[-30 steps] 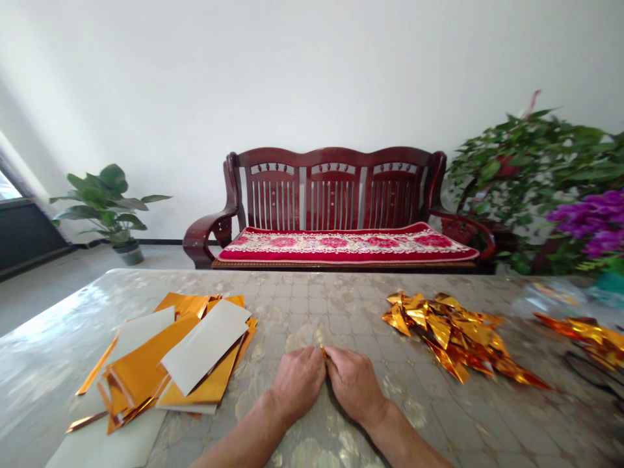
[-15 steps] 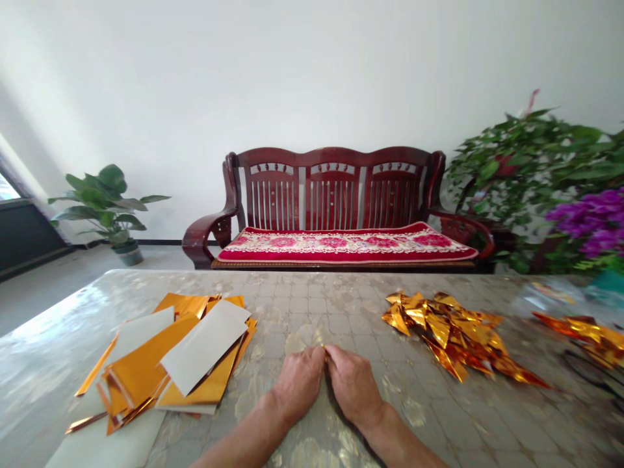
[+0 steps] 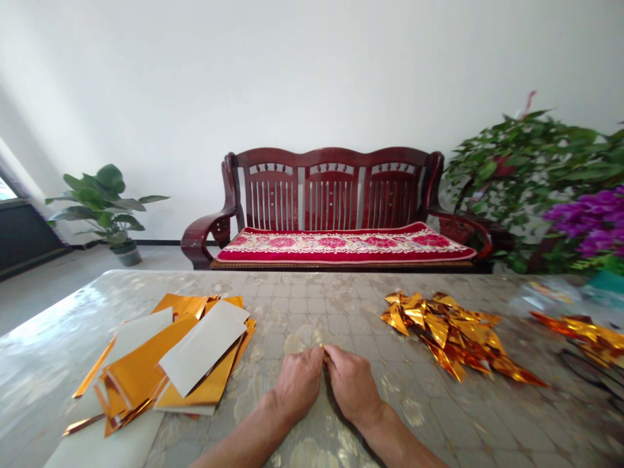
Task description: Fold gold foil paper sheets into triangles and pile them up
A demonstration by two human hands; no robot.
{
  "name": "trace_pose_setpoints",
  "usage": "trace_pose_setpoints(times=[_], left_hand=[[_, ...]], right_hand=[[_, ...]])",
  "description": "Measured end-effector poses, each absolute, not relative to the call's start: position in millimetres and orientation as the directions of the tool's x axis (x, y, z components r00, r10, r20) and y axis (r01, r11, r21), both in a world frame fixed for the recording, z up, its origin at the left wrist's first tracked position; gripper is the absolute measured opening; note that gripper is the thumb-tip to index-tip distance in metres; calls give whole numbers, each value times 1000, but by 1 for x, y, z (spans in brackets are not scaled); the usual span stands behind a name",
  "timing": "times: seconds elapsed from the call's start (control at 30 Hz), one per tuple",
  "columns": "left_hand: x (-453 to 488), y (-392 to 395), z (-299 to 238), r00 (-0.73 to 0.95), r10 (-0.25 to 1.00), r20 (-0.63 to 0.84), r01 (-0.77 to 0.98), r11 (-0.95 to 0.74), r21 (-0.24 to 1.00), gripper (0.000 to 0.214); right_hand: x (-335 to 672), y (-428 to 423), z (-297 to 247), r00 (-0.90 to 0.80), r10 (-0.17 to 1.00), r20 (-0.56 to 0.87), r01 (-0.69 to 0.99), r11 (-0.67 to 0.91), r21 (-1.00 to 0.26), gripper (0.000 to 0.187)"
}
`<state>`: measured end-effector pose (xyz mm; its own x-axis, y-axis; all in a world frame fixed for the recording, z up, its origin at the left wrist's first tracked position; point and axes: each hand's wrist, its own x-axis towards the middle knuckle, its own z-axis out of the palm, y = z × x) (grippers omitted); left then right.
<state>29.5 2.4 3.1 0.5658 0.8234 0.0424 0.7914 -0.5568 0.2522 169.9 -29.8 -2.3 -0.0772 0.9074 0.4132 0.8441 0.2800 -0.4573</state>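
The left hand [image 3: 297, 383] and the right hand [image 3: 353, 387] are pressing close together and pinching a tiny bit of gold foil [image 3: 324, 351] between their fingertips. The foil is sitting just above the shiny table [image 3: 312, 292]. To the left, a messy stack of gold and white paper strips [image 3: 170, 364] is lying on the table. To the right, a pile of folded gold triangles [image 3: 439, 331] is lying near the hands. Far ahead, a dark red wooden bench [image 3: 331, 195] is standing by the wall
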Motion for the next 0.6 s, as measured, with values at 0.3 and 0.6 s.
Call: trace_pose_setpoints(times=[0.3,0.6], left_hand=[[28,4,2,548,834,61,798,-543,259,25],[18,18,-3,507,829,237,794,-556,246,20]], right_hand=[[171,-26,-7,-51,905,423,809,286,-513,27],[181,-15,-9,-100,890,444,830,321,-456,28]])
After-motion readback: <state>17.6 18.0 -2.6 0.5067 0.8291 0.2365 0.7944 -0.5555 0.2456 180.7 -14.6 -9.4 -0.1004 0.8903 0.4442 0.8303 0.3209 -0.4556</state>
